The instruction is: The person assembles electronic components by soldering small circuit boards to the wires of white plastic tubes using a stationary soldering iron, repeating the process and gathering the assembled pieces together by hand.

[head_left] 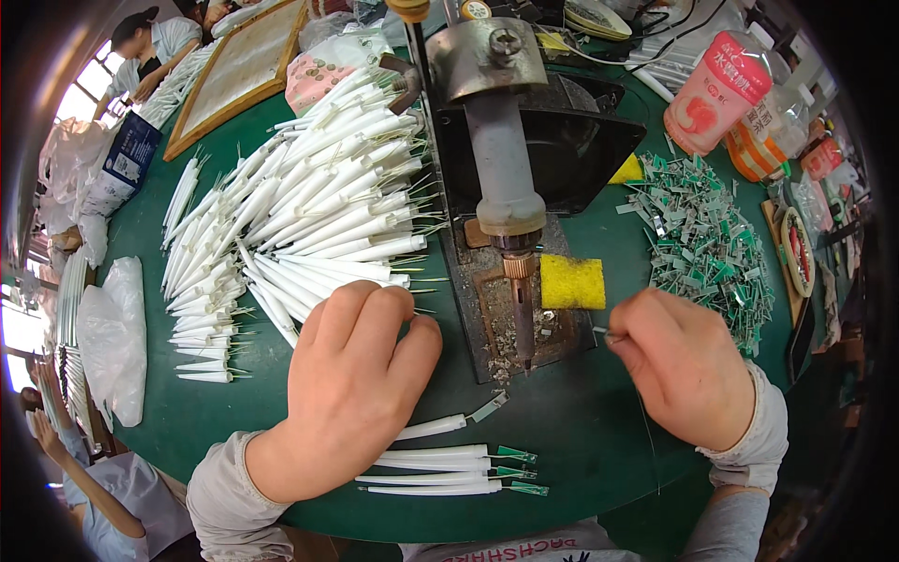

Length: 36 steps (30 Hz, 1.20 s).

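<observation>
Head: wire (thin) between right fingers

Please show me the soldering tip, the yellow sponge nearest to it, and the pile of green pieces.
Soldering tip (pixel 523 332): head view, on its dark shaft.
Yellow sponge (pixel 573 283): head view, middle of its face.
Pile of green pieces (pixel 704 245): head view, its middle.

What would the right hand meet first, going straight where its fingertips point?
Probably the soldering iron's tip, leftward of the right hand; depth is unclear, and the yellow sponge lies close to that line.
</observation>
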Available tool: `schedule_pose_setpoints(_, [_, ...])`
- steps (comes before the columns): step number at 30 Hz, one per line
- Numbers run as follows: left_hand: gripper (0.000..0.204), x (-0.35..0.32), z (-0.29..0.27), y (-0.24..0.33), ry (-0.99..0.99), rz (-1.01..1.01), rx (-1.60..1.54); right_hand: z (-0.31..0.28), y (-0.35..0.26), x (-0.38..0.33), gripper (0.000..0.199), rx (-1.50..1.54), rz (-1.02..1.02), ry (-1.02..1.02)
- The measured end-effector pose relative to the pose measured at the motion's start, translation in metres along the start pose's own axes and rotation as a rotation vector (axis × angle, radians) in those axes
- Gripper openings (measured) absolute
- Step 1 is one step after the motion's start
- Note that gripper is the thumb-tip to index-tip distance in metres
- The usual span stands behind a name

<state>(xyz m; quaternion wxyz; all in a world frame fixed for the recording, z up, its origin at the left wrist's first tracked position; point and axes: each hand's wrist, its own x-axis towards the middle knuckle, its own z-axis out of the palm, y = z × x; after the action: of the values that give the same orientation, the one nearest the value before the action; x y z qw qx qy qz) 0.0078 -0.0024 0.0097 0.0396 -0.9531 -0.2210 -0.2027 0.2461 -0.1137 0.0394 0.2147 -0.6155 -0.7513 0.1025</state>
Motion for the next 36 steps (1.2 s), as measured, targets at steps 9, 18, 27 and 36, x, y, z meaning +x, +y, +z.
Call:
schedule_pose_setpoints(9, [0.027,-0.006,0.016,0.000,-0.037,0.123,0.148,0.003,-0.011,-0.009,0.016,0.097,-0.059,-0.128])
schedule_pose_setpoints(18, [0.024,-0.008,0.004,0.016,0.038,0.173,-0.074,0.002,-0.019,-0.008,0.017,0.192,-0.102,-0.191])
schedule_pose_setpoints(27, [0.017,-0.005,-0.044,0.042,0.094,0.310,-0.301,0.000,-0.022,-0.006,0.017,0.332,-0.109,-0.294])
schedule_pose_setpoints(36, [0.011,-0.007,-0.024,0.017,-0.240,-0.206,-1.100,0.016,-0.019,0.002,0.012,0.600,0.147,-0.338])
